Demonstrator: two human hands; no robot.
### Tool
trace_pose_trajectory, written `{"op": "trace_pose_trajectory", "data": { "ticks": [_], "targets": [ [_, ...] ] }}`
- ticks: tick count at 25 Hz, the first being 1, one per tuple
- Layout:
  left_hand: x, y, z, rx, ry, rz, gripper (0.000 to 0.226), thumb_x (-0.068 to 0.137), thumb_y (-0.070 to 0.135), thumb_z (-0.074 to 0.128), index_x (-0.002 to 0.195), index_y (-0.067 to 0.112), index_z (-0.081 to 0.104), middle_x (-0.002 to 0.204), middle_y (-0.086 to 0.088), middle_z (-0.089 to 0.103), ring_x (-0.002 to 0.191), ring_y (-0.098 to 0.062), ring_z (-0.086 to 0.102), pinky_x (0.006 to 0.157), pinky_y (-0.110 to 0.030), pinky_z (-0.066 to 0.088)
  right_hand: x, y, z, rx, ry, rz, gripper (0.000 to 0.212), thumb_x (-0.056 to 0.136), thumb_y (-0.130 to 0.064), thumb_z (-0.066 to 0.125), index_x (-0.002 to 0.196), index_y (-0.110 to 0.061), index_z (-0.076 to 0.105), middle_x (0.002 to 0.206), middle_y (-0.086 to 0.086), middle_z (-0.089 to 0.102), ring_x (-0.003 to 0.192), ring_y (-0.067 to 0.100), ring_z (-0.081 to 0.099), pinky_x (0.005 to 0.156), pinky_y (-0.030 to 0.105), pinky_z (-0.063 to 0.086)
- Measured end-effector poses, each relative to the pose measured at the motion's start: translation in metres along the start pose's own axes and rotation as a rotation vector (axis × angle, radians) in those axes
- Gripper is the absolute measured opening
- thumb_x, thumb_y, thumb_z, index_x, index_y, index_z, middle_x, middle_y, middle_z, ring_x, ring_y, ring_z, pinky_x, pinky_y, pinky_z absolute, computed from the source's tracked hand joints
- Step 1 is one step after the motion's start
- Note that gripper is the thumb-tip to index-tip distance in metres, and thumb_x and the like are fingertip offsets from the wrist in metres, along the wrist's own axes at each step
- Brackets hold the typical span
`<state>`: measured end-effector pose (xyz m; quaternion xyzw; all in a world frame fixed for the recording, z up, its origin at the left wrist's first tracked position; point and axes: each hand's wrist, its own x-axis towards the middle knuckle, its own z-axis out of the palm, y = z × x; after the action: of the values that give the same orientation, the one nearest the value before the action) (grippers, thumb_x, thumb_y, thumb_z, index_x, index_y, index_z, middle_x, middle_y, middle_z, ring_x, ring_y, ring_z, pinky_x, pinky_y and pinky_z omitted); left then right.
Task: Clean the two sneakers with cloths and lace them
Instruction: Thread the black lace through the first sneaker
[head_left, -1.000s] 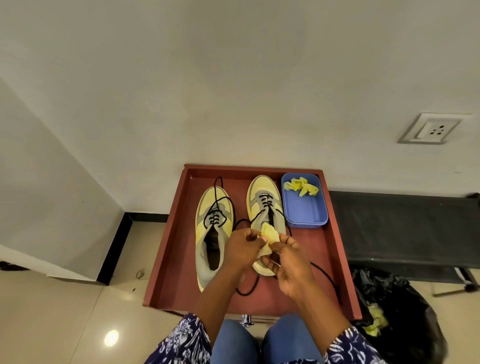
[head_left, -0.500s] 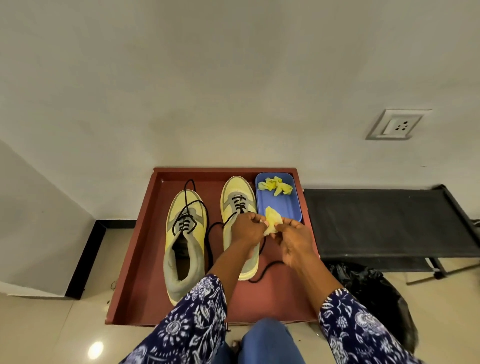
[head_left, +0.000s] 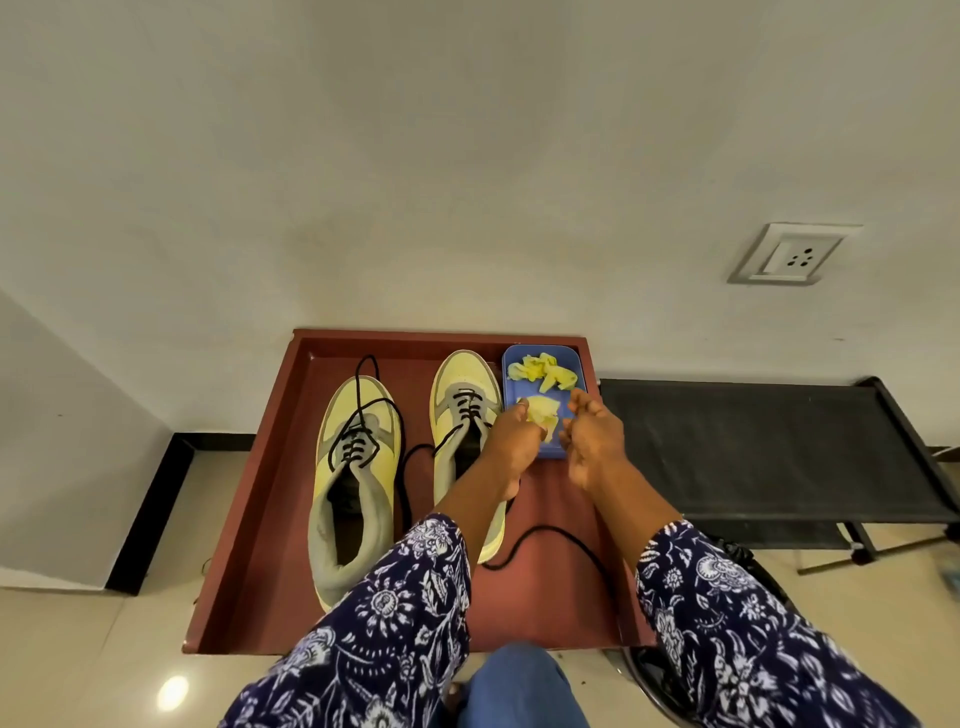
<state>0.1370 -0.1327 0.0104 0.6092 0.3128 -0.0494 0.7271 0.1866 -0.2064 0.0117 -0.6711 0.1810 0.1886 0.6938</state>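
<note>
**Both hands hold a yellow cloth over the blue tray**

The red-brown tray (head_left: 249, 519) sits on the floor against the wall. In its far right corner lies a small blue tray (head_left: 566, 358) with a crumpled yellow cloth (head_left: 543, 369) at its far end. Over the near end of the blue tray the left hand (head_left: 511, 441) and the right hand (head_left: 589, 441) meet, fingers curled, pinching a second yellow cloth (head_left: 543, 413) between them.

Just left of the blue tray stands the right sneaker (head_left: 460, 384), yellow and grey, partly laced; its black lace (head_left: 550, 535) trails loose across the red-brown tray floor toward the near edge. Further left stands the left sneaker (head_left: 358, 467), toe toward the wall, its lace looped over the toe.

Right of the red-brown tray stands a black bench (head_left: 753, 447); a wall socket (head_left: 789, 254) is mounted above it.
</note>
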Motion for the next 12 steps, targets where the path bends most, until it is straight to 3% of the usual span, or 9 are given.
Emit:
{"op": "trace_pose_trajectory", "data": {
  "ticks": [2, 4, 5, 7, 8, 12],
  "targets": [
    [0.004, -0.007, -0.003, 0.082, 0.003, -0.011, 0.056, 0.092, 0.001, 0.041, 0.145, 0.014, 0.026, 0.148, -0.001, 0.034, 0.117, -0.019, 0.049, 0.084, -0.03, 0.046, 0.004, 0.005, -0.004, -0.058, 0.009, -0.021, 0.037, 0.094, 0.003, 0.034, 0.125, -0.005, 0.052, 0.109, 0.0, 0.049, 0.069, 0.005, 0.043, 0.056, 0.017, 0.037],
    [0.001, -0.012, -0.007, 0.093, 0.016, 0.005, 0.056, 0.093, 0.002, 0.042, 0.145, 0.013, 0.025, 0.149, -0.002, 0.033, 0.111, -0.014, 0.047, 0.077, -0.024, 0.045, 0.006, 0.012, -0.007, -0.115, 0.01, -0.022, 0.04, 0.093, 0.006, 0.033, 0.127, -0.004, 0.051, 0.115, 0.001, 0.049, 0.089, 0.013, 0.05, 0.066, 0.022, 0.041],
    [-0.002, -0.014, -0.009, 0.091, 0.018, 0.021, 0.055, 0.093, 0.003, 0.044, 0.144, 0.012, 0.027, 0.148, -0.003, 0.035, 0.115, -0.014, 0.047, 0.084, -0.025, 0.045, 0.005, 0.016, -0.008, -0.134, 0.007, -0.019, 0.041, 0.092, 0.008, 0.034, 0.126, -0.004, 0.051, 0.115, 0.002, 0.049, 0.094, 0.015, 0.051, 0.07, 0.025, 0.043],
    [-0.005, -0.018, -0.015, 0.078, 0.039, 0.052, 0.05, 0.092, 0.005, 0.048, 0.141, 0.01, 0.035, 0.145, -0.006, 0.041, 0.126, -0.019, 0.046, 0.103, -0.034, 0.041, 0.002, 0.02, -0.006, -0.12, 0.001, -0.027, 0.04, 0.088, 0.012, 0.036, 0.122, -0.001, 0.053, 0.106, 0.004, 0.051, 0.081, 0.012, 0.05, 0.067, 0.025, 0.043],
    [-0.007, -0.019, -0.019, 0.067, 0.064, 0.068, 0.046, 0.091, 0.006, 0.049, 0.136, 0.009, 0.042, 0.139, -0.007, 0.047, 0.126, -0.022, 0.047, 0.105, -0.038, 0.04, 0.0, 0.02, -0.003, -0.095, 0.003, -0.037, 0.038, 0.087, 0.012, 0.038, 0.119, 0.0, 0.054, 0.101, 0.005, 0.052, 0.074, 0.01, 0.048, 0.064, 0.024, 0.042],
    [-0.02, -0.011, -0.049, 0.089, 0.239, 0.228, 0.022, 0.089, 0.008, 0.05, 0.109, 0.011, 0.061, 0.107, -0.008, 0.064, 0.101, -0.024, 0.059, 0.093, -0.039, 0.047, -0.016, 0.017, 0.021, -0.005, -0.074, -0.11, 0.028, 0.088, 0.008, 0.046, 0.112, -0.001, 0.057, 0.084, 0.005, 0.057, 0.068, 0.012, 0.049, 0.066, 0.025, 0.047]
  ]
}}
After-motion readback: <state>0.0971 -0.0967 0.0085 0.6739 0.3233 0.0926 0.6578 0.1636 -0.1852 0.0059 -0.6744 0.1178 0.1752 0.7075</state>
